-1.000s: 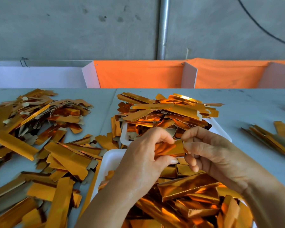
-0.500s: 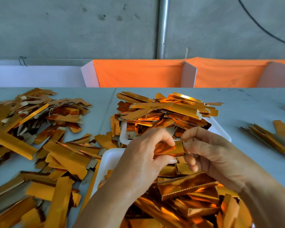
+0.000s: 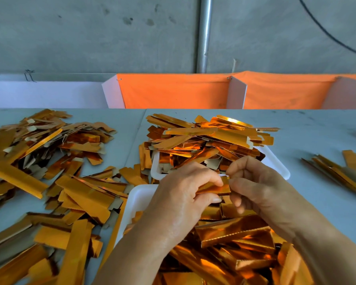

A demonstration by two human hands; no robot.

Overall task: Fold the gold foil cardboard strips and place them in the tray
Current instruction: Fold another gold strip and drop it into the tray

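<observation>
Both hands meet above the near white tray (image 3: 139,197), sharing one gold foil strip (image 3: 215,188) between them. The left hand (image 3: 179,199) curls its fingers over the strip's left part with the thumb underneath, and the right hand (image 3: 257,186) pinches the strip's right end between thumb and bent fingers, so each hand grips the same piece. The strip lies roughly level, its shiny face up, just over the heap of folded strips (image 3: 234,239) that fills the near tray. Behind the hands a second white tray (image 3: 280,167) is piled high with more gold strips (image 3: 210,136), some spilling over its left rim. On the grey bench (image 3: 317,136) to the left spreads a wide scatter of flat strips (image 3: 56,175), many showing their dull cardboard backs. A small bundle of strips (image 3: 341,171) lies well apart at the right. An orange cloth divider (image 3: 173,91) stands along the bench's far edge.
</observation>
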